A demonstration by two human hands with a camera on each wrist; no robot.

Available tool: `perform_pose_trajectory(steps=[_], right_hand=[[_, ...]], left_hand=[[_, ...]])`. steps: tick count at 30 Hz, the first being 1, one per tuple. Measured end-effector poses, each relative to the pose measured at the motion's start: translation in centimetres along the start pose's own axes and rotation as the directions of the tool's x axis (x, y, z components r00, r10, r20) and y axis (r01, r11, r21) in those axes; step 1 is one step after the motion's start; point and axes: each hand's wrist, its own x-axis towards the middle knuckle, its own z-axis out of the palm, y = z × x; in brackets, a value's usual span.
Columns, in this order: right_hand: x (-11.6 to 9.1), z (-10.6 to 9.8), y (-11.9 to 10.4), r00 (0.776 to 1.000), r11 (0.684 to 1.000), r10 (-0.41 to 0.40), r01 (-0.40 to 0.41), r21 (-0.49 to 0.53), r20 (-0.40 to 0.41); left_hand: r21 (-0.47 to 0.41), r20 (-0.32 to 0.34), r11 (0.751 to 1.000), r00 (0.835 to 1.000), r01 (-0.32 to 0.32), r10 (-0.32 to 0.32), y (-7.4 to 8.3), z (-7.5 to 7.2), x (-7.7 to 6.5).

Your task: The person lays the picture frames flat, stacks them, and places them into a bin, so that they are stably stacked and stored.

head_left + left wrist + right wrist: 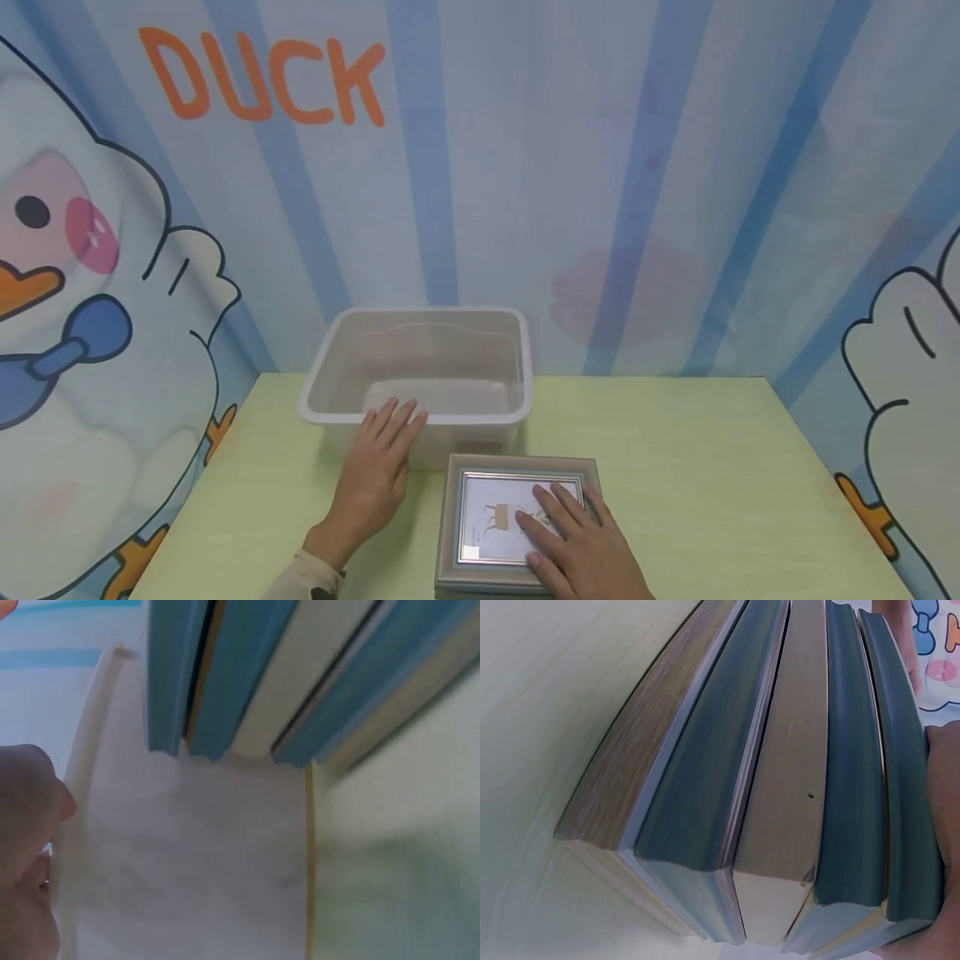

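Note:
My left hand (378,471) rests at the front rim of a white plastic bin (416,419), its fingers reaching over the edge. In the left wrist view, part of that hand (26,825) shows beside the rim and the bin's outer wall (187,840). A picture frame (450,533) with a silvery border and a small drawing lies face up on top of a stack. My right hand (585,550) lies across its glass with fingers spread. The right wrist view shows the stack's edges, several frames (780,765) in blue-green and wood tones.
The bin stands at the back left of the pale green-yellow table (675,483), close behind the frame stack. Beyond the table hangs a striped blue cloth backdrop (487,167) with cartoon ducks and the word DUCK.

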Motion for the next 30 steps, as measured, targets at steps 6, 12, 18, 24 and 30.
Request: perform_pose_trajectory(steps=[6, 12, 18, 24, 30], right_hand=[[0.1, 0.1, 0.0, 1.0, 1.0, 0.002, -0.002, 0.001, -0.004], [0.0, 0.3, 0.0, 1.0, 1.0, -0.004, 0.003, -0.014, -0.022], [0.0, 0.5, 0.2, 0.998, 1.0, -0.016, 0.015, -0.024, -0.058], [0.0, 0.6, 0.3, 0.999, 1.0, -0.015, 0.014, -0.01, -0.042], [0.0, 0.8, 0.4, 0.996, 0.998, -0.034, 0.03, -0.046, -0.085]], left_hand=[[-0.032, 0.099, 0.999, 0.995, -0.03, 0.033, 1.5, -0.1, 1.2], [-0.054, 0.191, 0.997, 0.979, -0.062, 0.071, 2.6, -0.2, 2.2], [-0.043, 0.205, 0.993, 0.972, -0.111, 0.118, 3.8, 0.3, 2.9], [-0.005, 0.191, 0.987, 0.968, -0.164, 0.161, 4.3, 0.8, 3.2], [0.04, 0.147, 0.988, 0.979, -0.148, 0.141, 3.0, 0.7, 2.6]])
